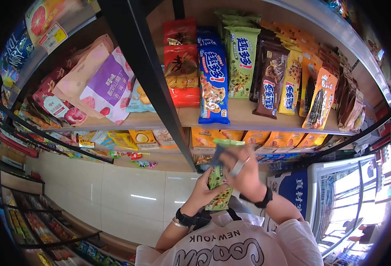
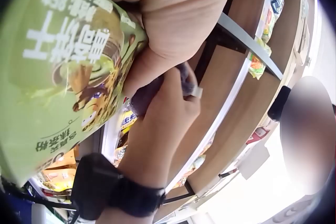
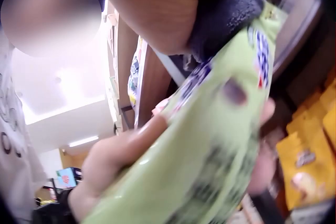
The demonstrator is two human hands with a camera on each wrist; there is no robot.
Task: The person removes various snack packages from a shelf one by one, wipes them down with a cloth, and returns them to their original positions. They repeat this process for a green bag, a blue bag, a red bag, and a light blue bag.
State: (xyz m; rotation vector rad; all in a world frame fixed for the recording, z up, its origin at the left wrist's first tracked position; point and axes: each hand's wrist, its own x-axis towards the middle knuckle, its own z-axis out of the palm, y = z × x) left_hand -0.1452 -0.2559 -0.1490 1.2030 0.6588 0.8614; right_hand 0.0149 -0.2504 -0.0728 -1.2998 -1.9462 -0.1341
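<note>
In the head view my left hand (image 1: 199, 194) grips a green cookie packet (image 1: 218, 201) at its side, in front of the shelf. The packet's printed face with cookies fills the left of the left wrist view. My right hand (image 1: 247, 179), blurred, holds a dark grey cloth (image 3: 226, 19) with its fingers curled round it. In the right wrist view the cloth lies against the upper part of the green packet, and the left thumb and fingers clasp the packet lower down.
A shelf board (image 1: 248, 119) above my hands bears a blue cookie packet (image 1: 213, 84), another green packet (image 1: 243, 62), brown and yellow packets, and pouches. A dark upright post (image 1: 155, 75) divides the shelves. At the right stands a glass-topped freezer (image 1: 341, 190).
</note>
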